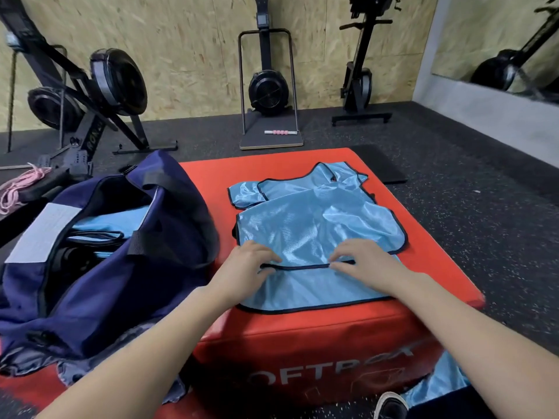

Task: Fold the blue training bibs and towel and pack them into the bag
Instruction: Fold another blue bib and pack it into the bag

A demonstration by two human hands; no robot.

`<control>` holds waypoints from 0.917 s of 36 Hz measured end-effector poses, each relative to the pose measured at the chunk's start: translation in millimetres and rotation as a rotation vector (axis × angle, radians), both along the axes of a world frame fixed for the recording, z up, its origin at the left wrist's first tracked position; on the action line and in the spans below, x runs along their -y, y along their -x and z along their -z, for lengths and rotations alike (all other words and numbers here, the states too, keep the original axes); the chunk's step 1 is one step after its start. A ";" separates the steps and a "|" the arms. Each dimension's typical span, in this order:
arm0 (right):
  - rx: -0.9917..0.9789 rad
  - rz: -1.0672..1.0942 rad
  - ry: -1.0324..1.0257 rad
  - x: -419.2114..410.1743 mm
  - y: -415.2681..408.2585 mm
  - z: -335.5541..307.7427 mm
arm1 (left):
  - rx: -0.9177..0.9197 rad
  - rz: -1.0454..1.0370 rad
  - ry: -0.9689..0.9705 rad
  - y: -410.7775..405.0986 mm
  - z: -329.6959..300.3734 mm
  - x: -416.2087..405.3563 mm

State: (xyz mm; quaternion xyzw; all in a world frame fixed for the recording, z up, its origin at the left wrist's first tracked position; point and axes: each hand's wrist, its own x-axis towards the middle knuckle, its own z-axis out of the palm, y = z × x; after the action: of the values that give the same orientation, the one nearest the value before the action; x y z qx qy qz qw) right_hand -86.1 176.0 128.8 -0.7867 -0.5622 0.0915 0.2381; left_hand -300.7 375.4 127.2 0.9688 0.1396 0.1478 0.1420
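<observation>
From the head camera, a light blue training bib [317, 231] lies spread on top of a red soft plyo box [423, 267]. Its fabric is shiny mesh, edged all round with thin black piping, and it is creased with bright highlights across the middle. Its shoulder straps and neck opening point away from the person, while the near hem lies close to the box's front edge. A black-trimmed edge runs crosswise between the two hands, where one layer lies over another.

The left hand [251, 261] rests on the bib at that trimmed edge, fingers curled and pinching the piping. The right hand [363, 261] does the same just beside it, fingertips pressed down on the trim.

To the left, touching the box, an open navy duffel bag [121, 267] holds folded blue bibs [102, 228]. More blue fabric [438, 385] hangs at the lower right, beside a shoe [390, 406].
</observation>
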 end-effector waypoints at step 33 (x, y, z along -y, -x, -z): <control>0.001 0.145 -0.007 -6.9 -37.8 -6.1 | 0.058 -0.127 0.157 10.0 0.5 -28.1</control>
State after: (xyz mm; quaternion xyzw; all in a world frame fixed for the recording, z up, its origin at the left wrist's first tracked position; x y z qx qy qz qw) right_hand -48.2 182.9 134.9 -0.8245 -0.5042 0.0715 0.2467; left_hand -310.7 403.5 126.7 0.9391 0.2076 0.1732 0.2120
